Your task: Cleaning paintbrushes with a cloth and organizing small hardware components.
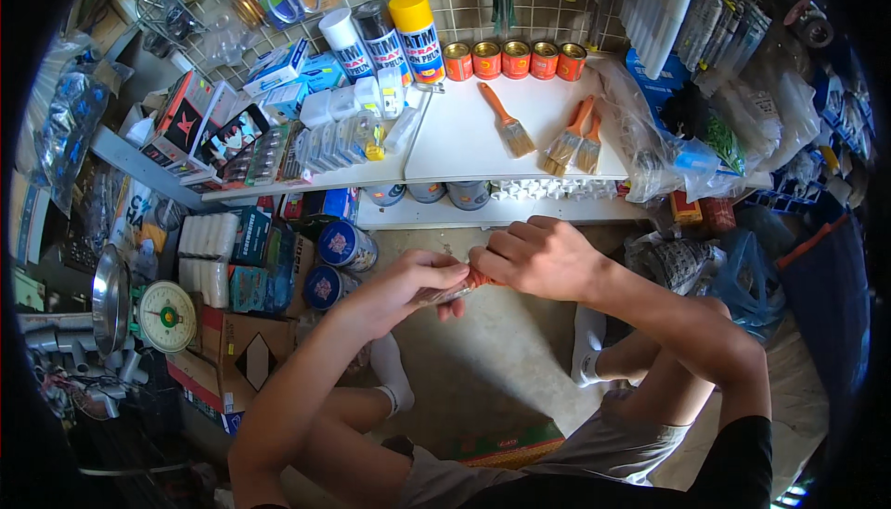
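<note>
Now, starting at the far left, we have a weighing scale [167,316] with a round dial and a shiny metal pan [111,300] beside it. Moving along, we pick up a phone [237,138] propped at a tilt, its screen lit, and below it an open brown carton [252,353] on the floor. Next come two blue-lidded tubs [343,244], one just behind the other, and above them, at the back of the white surface [450,142], three spray cans [380,50] standing upright with white, black and yellow caps.

Into the middle we go, and here is the action! We see the left hand [413,284] with its fingers curled and its thumb on top, gripping a small reddish-orange item [479,279] with something clear, like plastic, about it. That item sits right between the hands, held up over the floor, just in front of the shelving; fingers cover most of it, so we cannot tell its full shape. Up behind, we spot a row of five red tins [515,61] and a single orange-handled paintbrush [508,121] lying flat. Then the right hand [541,254], knuckles up, closes on the item's other end. Further right, we find more paintbrushes [568,145] overlapping, then clear plastic bags [640,138], and finally a blue bag [748,277] low at the side.
</note>
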Demonstrator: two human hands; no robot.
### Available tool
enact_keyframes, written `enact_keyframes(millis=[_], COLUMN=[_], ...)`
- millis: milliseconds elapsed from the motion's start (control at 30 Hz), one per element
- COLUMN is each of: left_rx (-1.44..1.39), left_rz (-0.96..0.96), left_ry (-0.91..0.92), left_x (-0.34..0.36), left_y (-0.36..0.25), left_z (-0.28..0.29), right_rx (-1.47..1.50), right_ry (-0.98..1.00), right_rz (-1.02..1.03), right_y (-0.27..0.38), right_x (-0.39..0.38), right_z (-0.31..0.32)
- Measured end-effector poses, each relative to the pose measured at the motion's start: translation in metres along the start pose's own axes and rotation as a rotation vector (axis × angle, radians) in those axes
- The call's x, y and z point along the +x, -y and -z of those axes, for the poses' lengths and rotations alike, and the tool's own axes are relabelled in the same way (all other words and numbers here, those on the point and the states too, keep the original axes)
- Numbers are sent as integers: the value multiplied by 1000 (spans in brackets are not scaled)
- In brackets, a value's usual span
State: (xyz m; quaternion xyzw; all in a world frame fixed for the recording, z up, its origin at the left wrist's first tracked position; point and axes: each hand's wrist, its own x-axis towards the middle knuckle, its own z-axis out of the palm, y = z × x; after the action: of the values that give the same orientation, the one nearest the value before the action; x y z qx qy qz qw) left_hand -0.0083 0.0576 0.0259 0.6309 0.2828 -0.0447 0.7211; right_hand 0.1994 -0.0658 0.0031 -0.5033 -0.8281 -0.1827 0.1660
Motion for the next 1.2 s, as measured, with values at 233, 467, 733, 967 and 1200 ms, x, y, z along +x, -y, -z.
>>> enact_keyframes(millis=[233,467,733,967,1200], left_rx=[687,1490,1312,-408,1262], left_rz=[-155,-1226,-942,155,-624], left_ry=[-140,-532,-471,-125,-357], left_x=[-10,-23,-11,-7,-10], left_y=[-12,-1,1,25,25], left_z=[-15,-19,-8,-22,-19], right_rx=[935,3024,1836,53,1000], right_ry=[479,1162,734,53,554], right_rz=[-414,-781,-783,36,-458], right_y=[5,10,-6,-2,18], right_x=[-4,-30,-1,-5,-7], right_z=[4,-27,-7,-15,-12])
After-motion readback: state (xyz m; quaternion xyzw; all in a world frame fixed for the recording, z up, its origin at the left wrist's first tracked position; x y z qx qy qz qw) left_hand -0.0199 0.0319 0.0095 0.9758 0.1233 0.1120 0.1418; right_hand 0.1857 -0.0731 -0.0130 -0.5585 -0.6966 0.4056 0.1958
